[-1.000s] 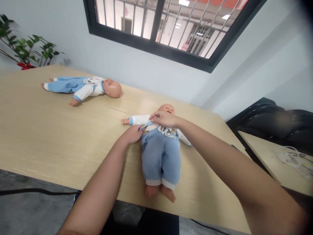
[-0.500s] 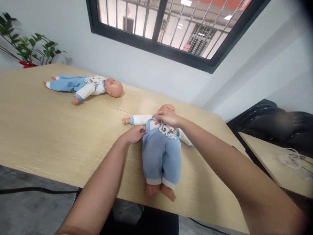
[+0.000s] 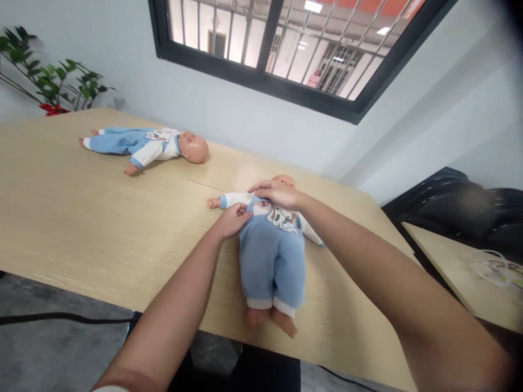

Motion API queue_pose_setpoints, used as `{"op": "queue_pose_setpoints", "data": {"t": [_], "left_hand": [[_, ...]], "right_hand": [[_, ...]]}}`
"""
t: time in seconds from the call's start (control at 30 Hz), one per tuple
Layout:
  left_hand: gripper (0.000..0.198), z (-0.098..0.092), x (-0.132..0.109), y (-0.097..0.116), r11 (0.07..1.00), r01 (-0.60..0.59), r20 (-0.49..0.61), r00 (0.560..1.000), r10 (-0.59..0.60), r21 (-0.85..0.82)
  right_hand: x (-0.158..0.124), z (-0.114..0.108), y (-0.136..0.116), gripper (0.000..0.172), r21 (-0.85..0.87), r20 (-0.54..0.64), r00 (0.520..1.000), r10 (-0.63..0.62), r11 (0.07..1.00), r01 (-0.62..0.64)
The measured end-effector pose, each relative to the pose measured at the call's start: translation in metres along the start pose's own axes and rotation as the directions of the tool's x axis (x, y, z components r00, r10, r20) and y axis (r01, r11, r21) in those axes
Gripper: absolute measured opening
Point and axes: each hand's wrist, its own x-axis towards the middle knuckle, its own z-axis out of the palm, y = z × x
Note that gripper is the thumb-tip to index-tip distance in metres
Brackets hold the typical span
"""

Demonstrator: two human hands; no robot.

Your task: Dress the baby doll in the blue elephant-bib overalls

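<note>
A baby doll lies on its back on the wooden table, feet toward me. It wears a white top and blue overalls with a cartoon animal on the chest. My left hand pinches the blue edge of the overalls at the armhole on the doll's left-hand side in view. Across the upper chest lies my right hand, its fingers bent over the shoulder strap and hiding the doll's neck and lower face. The fingertips of that hand appear to grip the strap.
A second doll in matching clothes lies sideways at the back left. Behind it stands a leafy plant. Dark chairs and a smaller table with a tangled cable are at the right. A barred window is above.
My left hand has moved slightly up along the overalls' side to the armhole edge. My right hand has shifted a little toward the shoulder. The view has moved slightly.
</note>
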Motion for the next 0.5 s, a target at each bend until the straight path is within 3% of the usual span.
{"op": "queue_pose_setpoints", "data": {"t": [0.1,0.17,0.23,0.43,0.5], "left_hand": [[0.017,-0.001,0.000,0.003,0.994,0.019,-0.163,0.987,-0.001,0.103],[0.013,-0.003,-0.001,0.006,0.982,0.038,-0.304,0.953,0.021,0.186],[0.011,-0.006,-0.001,0.007,0.965,0.044,-0.364,0.930,0.055,0.259],[0.022,-0.008,-0.003,0.009,0.933,0.042,-0.245,0.968,0.050,0.356],[0.014,-0.007,-0.004,0.010,0.913,0.037,-0.203,0.978,0.051,0.406]], "right_hand": [[0.001,-0.003,-0.005,0.022,-0.082,-0.015,1.000,0.020,0.996,-0.021],[0.003,-0.010,-0.005,0.023,-0.208,-0.054,0.998,0.031,0.977,-0.042],[0.004,-0.020,-0.001,0.024,-0.357,-0.092,0.996,0.018,0.933,-0.050],[0.012,-0.040,0.009,0.027,-0.545,-0.095,0.995,-0.038,0.838,-0.020],[0.022,-0.036,0.007,0.028,-0.622,-0.091,0.995,-0.032,0.783,-0.031]]}}
